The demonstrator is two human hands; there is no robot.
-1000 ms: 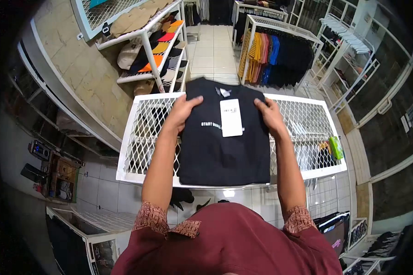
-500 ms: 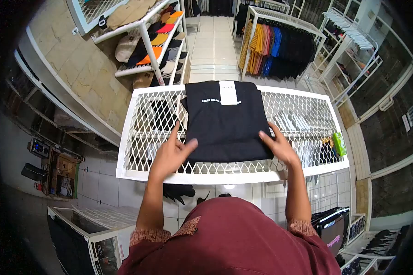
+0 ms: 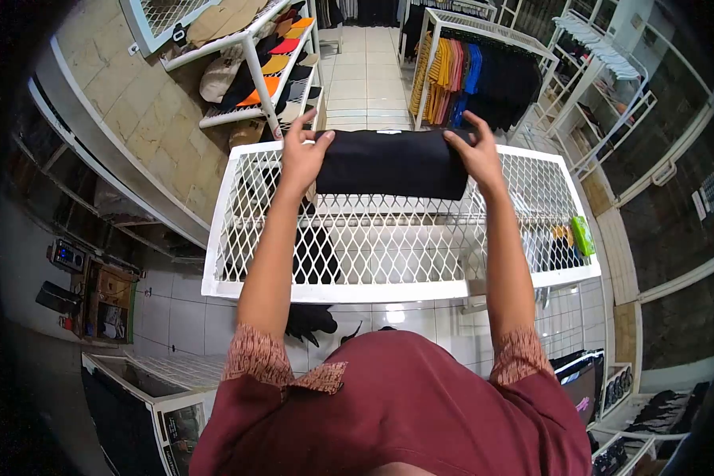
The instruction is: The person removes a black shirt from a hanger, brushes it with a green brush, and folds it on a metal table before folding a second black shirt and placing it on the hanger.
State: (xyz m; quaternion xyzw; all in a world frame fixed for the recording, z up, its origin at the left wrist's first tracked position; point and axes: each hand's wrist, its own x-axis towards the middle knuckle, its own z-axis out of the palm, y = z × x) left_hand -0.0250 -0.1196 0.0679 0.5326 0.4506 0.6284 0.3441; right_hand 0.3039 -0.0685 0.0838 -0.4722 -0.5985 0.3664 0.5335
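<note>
A black folded T-shirt (image 3: 390, 165) lies as a narrow band along the far part of the white mesh table (image 3: 357, 292). Its plain side faces me, and only a sliver of the white tag (image 3: 388, 132) shows at the far edge. My left hand (image 3: 301, 163) is at the far left corner, thumb on the cloth and index finger extended outward. At the far right corner my right hand (image 3: 480, 159) mirrors it, thumb on the fabric. The other fingers are partly hidden, though both hands appear to grip the corners.
A green packet (image 3: 583, 236) sits at the table's right edge. Beyond stand a shelf of caps (image 3: 274, 67) on the left and a rack of hanging shirts (image 3: 452, 67) on the right. Glass doors (image 3: 674, 159) line the right side.
Both hands have moved away from me to the far corners. The T-shirt's near part has gone over toward the far edge, covering the printed text and most of the tag.
</note>
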